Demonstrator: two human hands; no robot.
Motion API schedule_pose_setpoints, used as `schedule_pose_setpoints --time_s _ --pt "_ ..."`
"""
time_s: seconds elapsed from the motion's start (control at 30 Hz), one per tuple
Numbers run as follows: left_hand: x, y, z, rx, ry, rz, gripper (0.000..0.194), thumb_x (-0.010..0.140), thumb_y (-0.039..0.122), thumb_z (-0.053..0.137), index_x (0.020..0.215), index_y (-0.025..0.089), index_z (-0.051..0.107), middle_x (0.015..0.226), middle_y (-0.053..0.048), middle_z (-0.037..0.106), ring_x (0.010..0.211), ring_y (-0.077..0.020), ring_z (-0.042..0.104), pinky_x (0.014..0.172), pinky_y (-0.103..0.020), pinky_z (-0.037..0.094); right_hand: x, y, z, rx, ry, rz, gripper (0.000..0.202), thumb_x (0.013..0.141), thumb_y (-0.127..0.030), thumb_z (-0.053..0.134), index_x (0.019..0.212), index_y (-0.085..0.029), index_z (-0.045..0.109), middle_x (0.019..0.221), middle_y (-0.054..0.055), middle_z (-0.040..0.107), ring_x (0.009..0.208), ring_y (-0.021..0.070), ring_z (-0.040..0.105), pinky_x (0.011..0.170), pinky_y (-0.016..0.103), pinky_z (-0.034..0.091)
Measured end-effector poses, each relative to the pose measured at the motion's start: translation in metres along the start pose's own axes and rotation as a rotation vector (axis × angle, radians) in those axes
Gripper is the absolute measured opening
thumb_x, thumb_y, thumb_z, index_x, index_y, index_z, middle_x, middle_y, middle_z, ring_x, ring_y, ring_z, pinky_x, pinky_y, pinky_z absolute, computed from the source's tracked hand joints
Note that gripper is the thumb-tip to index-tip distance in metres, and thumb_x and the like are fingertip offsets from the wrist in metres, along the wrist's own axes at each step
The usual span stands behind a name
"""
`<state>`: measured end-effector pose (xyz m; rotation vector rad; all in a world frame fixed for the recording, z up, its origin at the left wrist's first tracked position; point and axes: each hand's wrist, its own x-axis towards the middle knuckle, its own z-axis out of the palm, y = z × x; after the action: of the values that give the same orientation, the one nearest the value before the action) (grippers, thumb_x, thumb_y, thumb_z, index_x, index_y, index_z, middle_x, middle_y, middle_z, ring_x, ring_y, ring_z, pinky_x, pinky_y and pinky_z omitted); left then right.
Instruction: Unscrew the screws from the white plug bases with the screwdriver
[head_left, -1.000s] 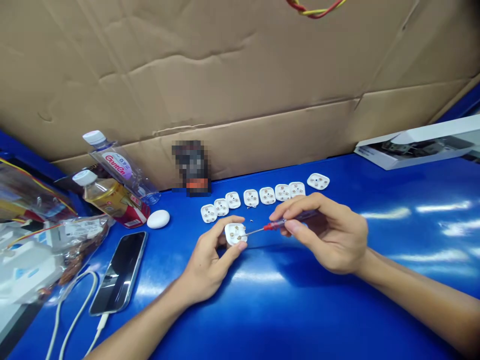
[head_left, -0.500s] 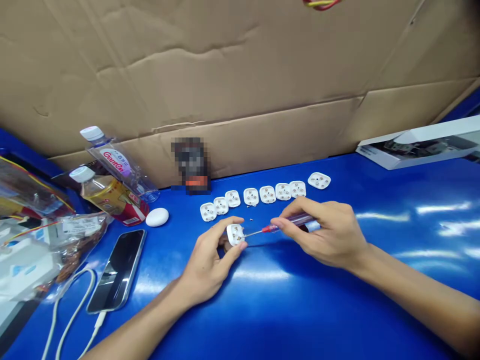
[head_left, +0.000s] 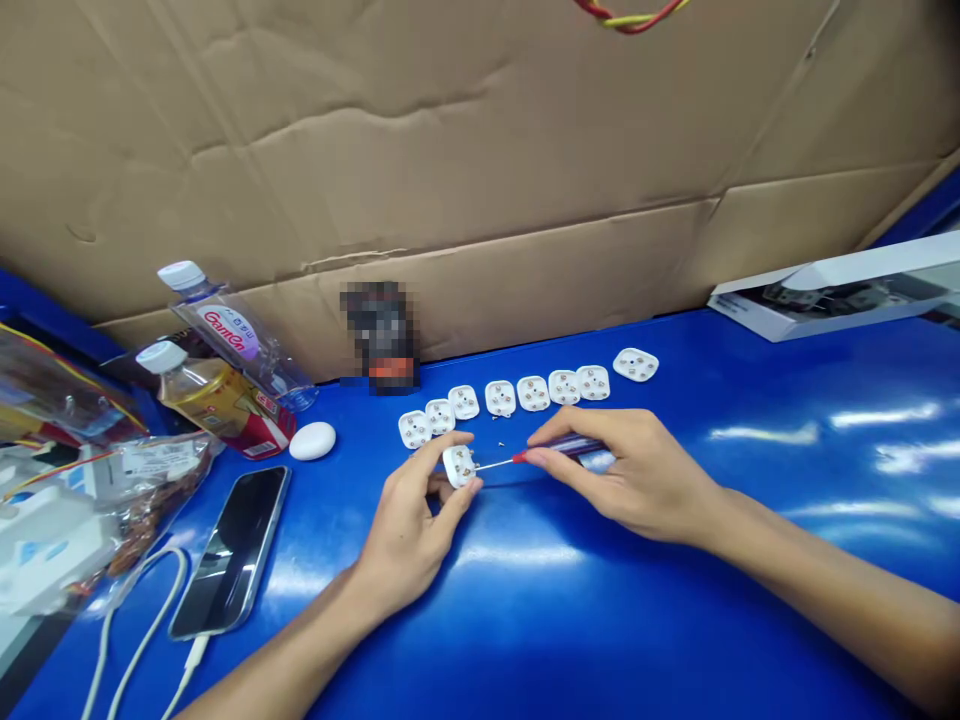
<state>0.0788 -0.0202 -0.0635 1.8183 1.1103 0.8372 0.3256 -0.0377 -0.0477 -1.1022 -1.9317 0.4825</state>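
Observation:
Between the thumb and fingers of my left hand [head_left: 409, 525] is a small white plug housing [head_left: 459, 466], its inner side with brass-coloured terminals tilted to the right. My right hand [head_left: 637, 475] grips a screwdriver [head_left: 559, 450] with a red-tipped, see-through handle. The thin shaft points left, and its tip is at the right side of the housing; whether it sits in a screw is too small to tell. Just beyond, a row of similar white plug housings [head_left: 533, 393] lies on the blue table [head_left: 540, 620]. One tiny screw [head_left: 501, 444] rests between that row and my hands.
To the left lie a phone [head_left: 231, 550] with a white cable [head_left: 196, 652], a white rounded case [head_left: 313, 441], two bottles [head_left: 232, 335] and a plastic bag of parts [head_left: 161, 490]. An open white box [head_left: 780, 322] stands back right. Cardboard [head_left: 480, 180] walls the back.
The housing in my left hand has turned and shifted slightly left. My right hand has moved a little left with the screwdriver, whose shaft is now more level. The view has shifted slightly.

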Motion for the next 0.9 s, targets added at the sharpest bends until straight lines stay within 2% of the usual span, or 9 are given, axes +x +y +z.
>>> schedule_pose_setpoints --time_s 0.1,0.17,0.23,0.33,0.53,0.6,0.7,0.77,0.9 --pt "0.0003 -0.0006 0.0004 0.015 0.011 0.001 0.039 0.099 0.037 0.066 0.131 0.016 0.065 0.091 -0.003 0.068 0.066 -0.0142 0.06 0.066 -0.025 0.05 0.0013 -0.0006 0.0002 0.073 -0.003 -0.061 0.006 0.1 -0.022 0.067 0.098 -0.023 0.073 0.094 0.005 0.078 0.086 0.021 0.076 0.076 0.033 0.063" --pt "0.0001 -0.0012 0.0005 0.018 0.01 0.001 0.038 0.099 0.037 0.066 0.131 0.016 0.065 0.087 -0.002 0.067 0.065 -0.0143 0.06 0.065 -0.024 0.049 0.0022 -0.0008 0.0007 0.123 0.012 -0.043 0.005 0.097 -0.023 0.071 0.102 -0.023 0.073 0.1 0.006 0.078 0.091 0.0217 0.076 0.081 0.034 0.064" --pt "-0.0002 -0.0013 0.0003 0.03 0.007 0.015 0.037 0.099 0.036 0.066 0.13 0.016 0.066 0.089 -0.002 0.068 0.067 -0.0146 0.06 0.067 -0.025 0.049 0.0027 -0.0011 0.0012 0.163 0.024 0.044 0.008 0.097 -0.029 0.073 0.102 -0.023 0.073 0.098 0.005 0.079 0.081 0.0202 0.077 0.073 0.032 0.064" --pt "-0.0004 -0.0003 0.0 0.045 0.005 0.025 0.037 0.098 0.036 0.066 0.13 0.017 0.066 0.09 -0.002 0.069 0.068 -0.0149 0.06 0.068 -0.025 0.05 0.0031 -0.002 0.0012 0.169 0.019 0.117 0.015 0.101 -0.033 0.068 0.093 -0.023 0.074 0.082 0.002 0.077 0.061 0.0159 0.071 0.059 0.028 0.06" --pt "0.0011 0.0042 -0.0005 -0.03 0.008 -0.025 0.038 0.097 0.038 0.067 0.128 0.017 0.066 0.076 0.002 0.06 0.061 -0.0135 0.053 0.061 -0.024 0.044 0.0028 -0.0019 -0.0007 0.183 0.051 -0.016 0.005 0.098 -0.023 0.067 0.095 -0.022 0.07 0.094 0.005 0.076 0.084 0.0189 0.074 0.077 0.031 0.063" --pt "0.001 0.0053 -0.0004 -0.035 0.003 -0.03 0.038 0.096 0.038 0.068 0.128 0.017 0.066 0.075 0.002 0.06 0.062 -0.0135 0.052 0.061 -0.024 0.043 0.0024 -0.0011 -0.0006 0.207 0.072 0.039 0.004 0.097 -0.027 0.069 0.098 -0.023 0.069 0.093 0.005 0.076 0.078 0.0187 0.074 0.072 0.031 0.063" --pt "0.0001 0.0057 -0.0003 -0.032 -0.006 -0.033 0.038 0.095 0.038 0.069 0.126 0.017 0.067 0.082 0.0 0.065 0.066 -0.0147 0.056 0.063 -0.024 0.045 0.0024 -0.0011 -0.0012 0.199 0.043 0.15 0.013 0.099 -0.033 0.069 0.092 -0.023 0.069 0.071 0.0 0.073 0.053 0.0156 0.067 0.054 0.028 0.058" --pt "-0.0004 0.0051 -0.0006 -0.049 -0.024 -0.039 0.038 0.095 0.039 0.07 0.126 0.018 0.067 0.082 0.0 0.065 0.068 -0.015 0.057 0.065 -0.024 0.046 0.0027 -0.0023 -0.0023 0.152 0.038 0.137 0.018 0.1 -0.03 0.067 0.084 -0.023 0.068 0.061 -0.003 0.068 0.048 0.0146 0.064 0.053 0.027 0.056" --pt "0.0003 0.0034 -0.0015 -0.11 -0.048 -0.084 0.042 0.095 0.043 0.071 0.129 0.018 0.066 0.076 0.002 0.06 0.063 -0.0134 0.053 0.06 -0.024 0.044 0.0028 -0.0047 -0.0032 0.123 0.084 0.037 0.005 0.095 -0.023 0.07 0.089 -0.025 0.069 0.082 0.001 0.076 0.071 0.0182 0.073 0.07 0.029 0.064"
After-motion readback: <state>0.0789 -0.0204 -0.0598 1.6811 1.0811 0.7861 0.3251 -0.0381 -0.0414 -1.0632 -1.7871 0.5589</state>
